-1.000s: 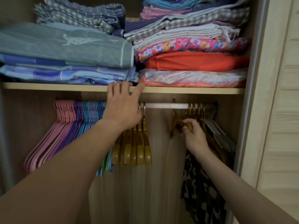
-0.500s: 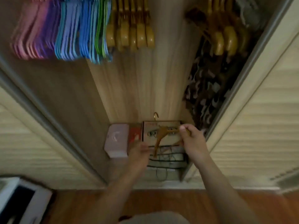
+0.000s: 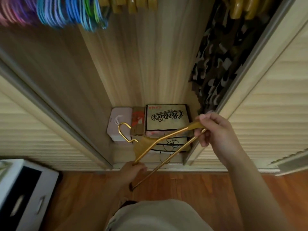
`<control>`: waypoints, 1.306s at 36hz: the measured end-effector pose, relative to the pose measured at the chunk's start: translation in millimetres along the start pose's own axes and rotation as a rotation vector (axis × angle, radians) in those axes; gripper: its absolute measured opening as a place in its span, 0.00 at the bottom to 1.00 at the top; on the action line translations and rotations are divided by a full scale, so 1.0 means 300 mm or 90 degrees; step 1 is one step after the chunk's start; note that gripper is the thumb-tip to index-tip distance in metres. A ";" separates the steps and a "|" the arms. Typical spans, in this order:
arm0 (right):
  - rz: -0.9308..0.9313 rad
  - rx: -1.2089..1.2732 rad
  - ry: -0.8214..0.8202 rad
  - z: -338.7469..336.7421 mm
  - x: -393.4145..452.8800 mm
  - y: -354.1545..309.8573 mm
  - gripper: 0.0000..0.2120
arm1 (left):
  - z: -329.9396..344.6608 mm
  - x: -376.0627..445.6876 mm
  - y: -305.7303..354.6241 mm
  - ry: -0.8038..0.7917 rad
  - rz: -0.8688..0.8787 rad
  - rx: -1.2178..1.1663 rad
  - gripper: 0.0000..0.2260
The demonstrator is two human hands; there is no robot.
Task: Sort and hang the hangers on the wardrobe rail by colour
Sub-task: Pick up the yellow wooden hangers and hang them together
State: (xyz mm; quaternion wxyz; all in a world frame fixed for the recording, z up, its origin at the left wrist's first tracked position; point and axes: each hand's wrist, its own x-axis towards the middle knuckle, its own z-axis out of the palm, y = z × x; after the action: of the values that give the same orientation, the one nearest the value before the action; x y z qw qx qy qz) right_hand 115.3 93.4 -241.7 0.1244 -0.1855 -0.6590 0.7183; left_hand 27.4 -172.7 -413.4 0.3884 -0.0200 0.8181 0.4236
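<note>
A gold hanger [image 3: 160, 144] is held low in front of the wardrobe floor [image 3: 116, 147], above the printed box [image 3: 167, 117]. The right hand [image 3: 216, 130] curls its fingers [image 3: 202, 139] round one shoulder end; the left hand [image 3: 133, 170] grips the other. Its hook points towards the pink box [image 3: 120, 120]. Coloured hangers [image 3: 66, 12] hang above.

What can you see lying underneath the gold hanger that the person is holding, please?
Under the gold hanger on the wardrobe floor: a "Classics" box, a pink case, a cardboard packet and black cords. The hanger covers part of the box's front.
</note>
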 end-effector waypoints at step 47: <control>0.213 -0.419 -0.039 0.040 -0.021 0.242 0.07 | 0.277 -0.103 0.442 -0.049 0.104 -0.202 0.07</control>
State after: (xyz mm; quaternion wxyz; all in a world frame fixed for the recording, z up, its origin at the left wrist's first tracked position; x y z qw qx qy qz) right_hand 120.7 72.5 -312.4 -0.0808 -0.2993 -0.8188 0.4832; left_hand 52.4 -38.0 -331.7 0.3761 0.0016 0.7242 0.5780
